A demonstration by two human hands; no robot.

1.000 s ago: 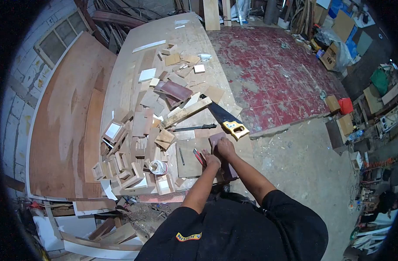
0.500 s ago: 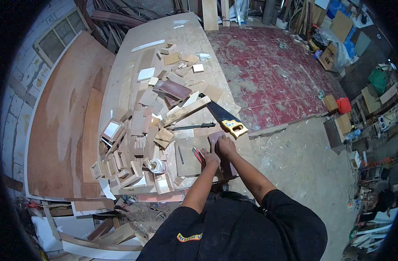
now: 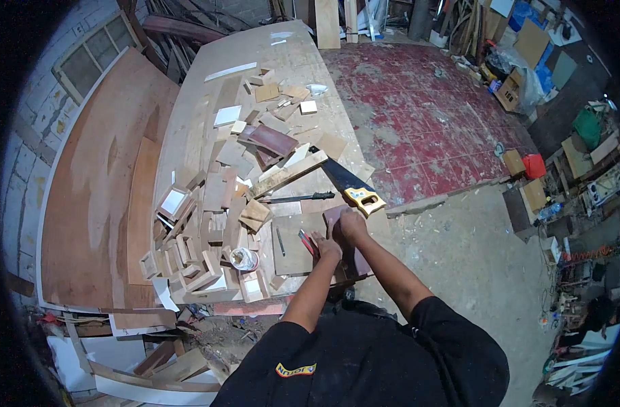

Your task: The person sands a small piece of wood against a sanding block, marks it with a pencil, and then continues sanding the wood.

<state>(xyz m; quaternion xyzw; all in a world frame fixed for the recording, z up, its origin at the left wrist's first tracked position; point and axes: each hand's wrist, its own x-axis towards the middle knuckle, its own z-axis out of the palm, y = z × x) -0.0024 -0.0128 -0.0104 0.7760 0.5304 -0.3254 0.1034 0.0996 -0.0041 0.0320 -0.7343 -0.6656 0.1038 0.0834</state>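
Note:
A reddish-brown board point(image 3: 355, 263) lies lengthwise at the near edge of the worktable, on a flat plywood sheet point(image 3: 293, 227). My left hand point(image 3: 325, 247) rests against its left side, fingers stretched out and thumb apart. Close by those fingers is a red utility knife point(image 3: 306, 240), partly covered by the hand. My right hand point(image 3: 353, 225) is closed on top of the board near its far end; whatever is in its fingers is hidden. A pencil point(image 3: 280, 241) lies left of the knife. Beyond the board sits a handsaw point(image 3: 354, 186) with a yellow handle.
On the worktable point(image 3: 188, 129) are wood offcuts point(image 3: 269, 140), small wooden frames point(image 3: 188, 252), a white tub point(image 3: 244, 259) and a dark long-handled tool point(image 3: 300, 197). A large plywood panel point(image 3: 100, 197) leans at left. Red tiled floor point(image 3: 425, 122) spreads to the right.
My right hand has shifted very slightly on the board. The left hand and the tools stay nearly where they were.

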